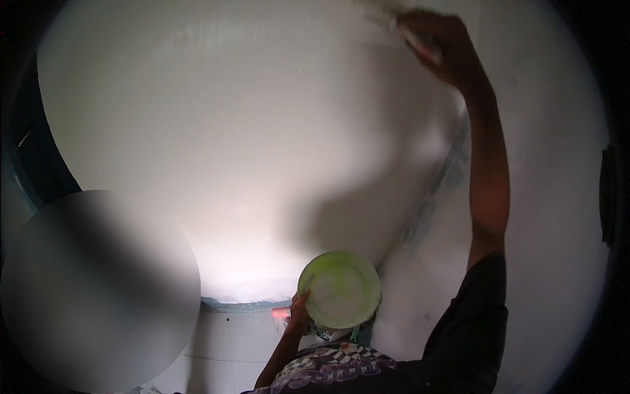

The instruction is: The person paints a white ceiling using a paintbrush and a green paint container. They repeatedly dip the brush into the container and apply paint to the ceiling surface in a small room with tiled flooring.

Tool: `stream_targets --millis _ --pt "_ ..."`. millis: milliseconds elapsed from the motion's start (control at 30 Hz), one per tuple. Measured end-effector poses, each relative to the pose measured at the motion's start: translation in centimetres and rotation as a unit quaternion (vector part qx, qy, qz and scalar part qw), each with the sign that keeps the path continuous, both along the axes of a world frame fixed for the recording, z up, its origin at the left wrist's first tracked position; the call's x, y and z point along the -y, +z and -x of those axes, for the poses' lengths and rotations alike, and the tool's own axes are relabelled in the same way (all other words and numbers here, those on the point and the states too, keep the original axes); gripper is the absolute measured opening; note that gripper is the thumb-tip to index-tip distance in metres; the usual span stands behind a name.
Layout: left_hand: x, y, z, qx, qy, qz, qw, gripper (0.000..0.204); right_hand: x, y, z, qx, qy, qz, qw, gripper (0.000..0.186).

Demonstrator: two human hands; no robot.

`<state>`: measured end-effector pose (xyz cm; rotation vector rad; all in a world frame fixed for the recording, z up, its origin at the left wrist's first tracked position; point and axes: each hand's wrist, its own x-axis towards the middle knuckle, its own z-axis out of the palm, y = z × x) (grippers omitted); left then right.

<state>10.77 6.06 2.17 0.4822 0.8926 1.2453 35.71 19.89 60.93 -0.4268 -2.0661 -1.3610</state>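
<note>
My right hand (443,46) is raised high against the pale wall (230,131), closed around the handle of what looks like a paintbrush (380,9). Motion smears its tip, and part of it runs out at the upper edge. Low in front of my body, my left hand (300,314) grips the left rim of a round green basin (376,289). Whitish paint or a similar wet coating lies inside the basin, with green showing through in streaks. My left thumb rests over the rim; the other fingers are hidden beneath.
To the right a second wall (551,197) meets the first at a corner with blue-grey patches (433,197). Below lies a tiled floor (246,348), with a red-orange object (281,313) by my left hand. A dark opening or panel (39,131) stands far left. A grey disc (98,295) hides the lower left.
</note>
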Motion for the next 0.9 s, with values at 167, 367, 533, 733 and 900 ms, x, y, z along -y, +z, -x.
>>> stream_targets --millis 167,367,533,733,900 --pt "0.6 3.1 -0.5 0.02 -0.006 0.013 1.0 0.045 2.0 -4.9 -0.6 -0.051 0.001 0.264 0.963 0.022" --pt "-0.3 2.7 -0.3 0.012 -0.026 -0.002 1.0 0.046 1.9 4.4 1.9 -0.182 0.065 0.051 0.98 0.019" --pt "-1.1 1.5 -2.2 -0.023 -0.017 -0.002 1.0 0.048 -2.7 4.3 -5.0 -0.109 0.06 -0.054 0.991 0.018" --pt "-0.2 1.7 -4.8 -0.011 -0.006 0.029 0.999 0.048 1.2 -7.8 -6.3 -0.098 0.007 0.262 0.96 0.017" --pt "-1.1 1.9 -5.4 -0.019 -0.058 0.001 0.998 0.05 0.4 -3.0 -8.5 -0.142 -0.045 0.152 0.977 0.016"
